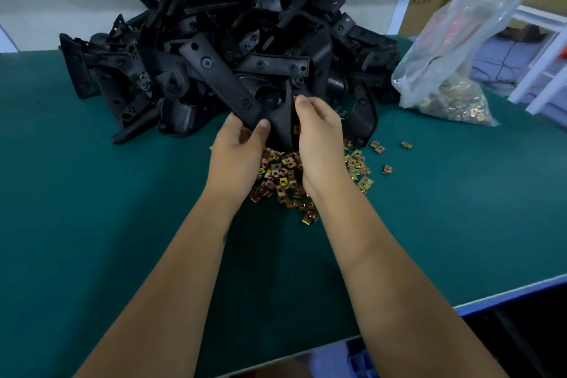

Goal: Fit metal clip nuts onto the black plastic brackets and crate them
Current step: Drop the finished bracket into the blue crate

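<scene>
A big heap of black plastic brackets (214, 40) lies at the back of the green table (92, 209). My left hand (236, 150) grips the near end of one long black bracket (221, 77) that slants up to the left. My right hand (316, 138) pinches a small brass clip nut (296, 99) against that bracket's right edge; a second clip nut (297, 129) shows by my palm. Under both hands lies a loose pile of brass clip nuts (282, 181).
A clear plastic bag (454, 49) holding more clip nuts slumps at the right back. A few stray nuts (388, 169) lie to the right of the pile. The table's blue front edge (506, 294) runs bottom right, with a blue crate corner (362, 359) below it.
</scene>
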The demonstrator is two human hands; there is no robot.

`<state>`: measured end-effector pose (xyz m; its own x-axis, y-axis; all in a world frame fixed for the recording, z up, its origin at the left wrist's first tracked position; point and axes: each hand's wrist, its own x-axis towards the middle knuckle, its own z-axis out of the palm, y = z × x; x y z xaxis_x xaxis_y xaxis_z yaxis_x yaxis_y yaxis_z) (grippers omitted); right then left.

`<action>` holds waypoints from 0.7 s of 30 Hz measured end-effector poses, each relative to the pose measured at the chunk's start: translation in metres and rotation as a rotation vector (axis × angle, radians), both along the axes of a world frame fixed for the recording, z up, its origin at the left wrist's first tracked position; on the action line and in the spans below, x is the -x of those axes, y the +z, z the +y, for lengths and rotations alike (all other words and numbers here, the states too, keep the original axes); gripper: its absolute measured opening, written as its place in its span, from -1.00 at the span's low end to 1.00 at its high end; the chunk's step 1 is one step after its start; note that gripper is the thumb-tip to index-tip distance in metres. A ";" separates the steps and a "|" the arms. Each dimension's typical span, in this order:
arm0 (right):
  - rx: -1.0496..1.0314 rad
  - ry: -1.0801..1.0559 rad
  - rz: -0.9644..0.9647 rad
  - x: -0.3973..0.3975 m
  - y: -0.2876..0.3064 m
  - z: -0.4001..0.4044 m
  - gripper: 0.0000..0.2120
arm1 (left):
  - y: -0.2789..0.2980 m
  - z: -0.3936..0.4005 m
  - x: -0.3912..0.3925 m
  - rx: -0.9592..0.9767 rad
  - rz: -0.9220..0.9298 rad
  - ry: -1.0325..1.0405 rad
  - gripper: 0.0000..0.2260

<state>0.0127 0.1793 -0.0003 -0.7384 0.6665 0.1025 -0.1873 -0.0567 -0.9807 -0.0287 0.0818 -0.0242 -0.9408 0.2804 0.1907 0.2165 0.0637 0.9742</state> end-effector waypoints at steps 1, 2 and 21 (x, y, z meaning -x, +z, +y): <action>0.006 -0.024 0.021 -0.007 0.002 0.002 -0.75 | 0.003 0.005 -0.007 -0.004 0.024 -0.011 -0.92; 0.019 -0.055 0.047 -0.014 0.004 0.005 -0.73 | 0.005 0.011 -0.016 -0.003 0.041 -0.034 -0.90; 0.341 -1.155 0.082 -0.349 -0.061 0.129 -0.83 | -0.037 0.174 -0.283 0.425 0.104 -1.185 -0.89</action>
